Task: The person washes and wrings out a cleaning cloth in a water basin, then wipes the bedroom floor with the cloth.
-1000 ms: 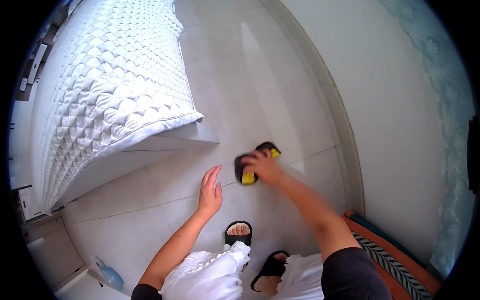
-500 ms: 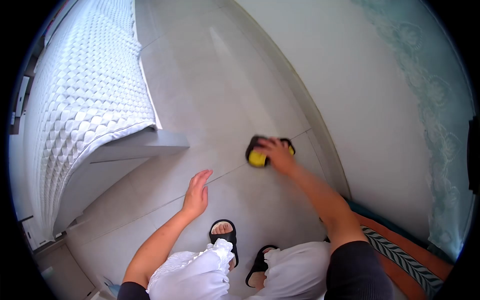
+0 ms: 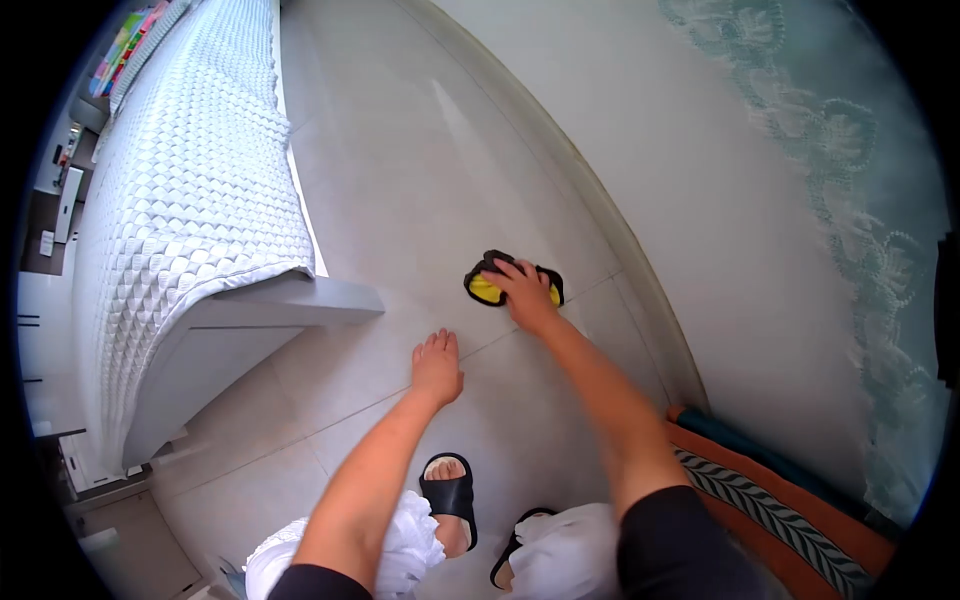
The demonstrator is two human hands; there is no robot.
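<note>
My right hand reaches down to the floor, its fingers curled over a black-and-yellow pair of what look like slippers. Yellow shows on both sides of the hand, edged in black; the middle is covered by my fingers. To the left, my left hand is stretched out palm down over the tiles, fingers extended, holding nothing. Whether it touches the floor I cannot tell.
A bed with a white quilted cover stands at left, its grey frame corner jutting out. A white wall and lacy curtain are at right. Orange patterned fabric lies lower right. My feet wear black sandals.
My right hand and the black-and-yellow pair have shifted slightly left and away from me. My left hand has moved forward and right, turning palm down. The view has shifted a little.
</note>
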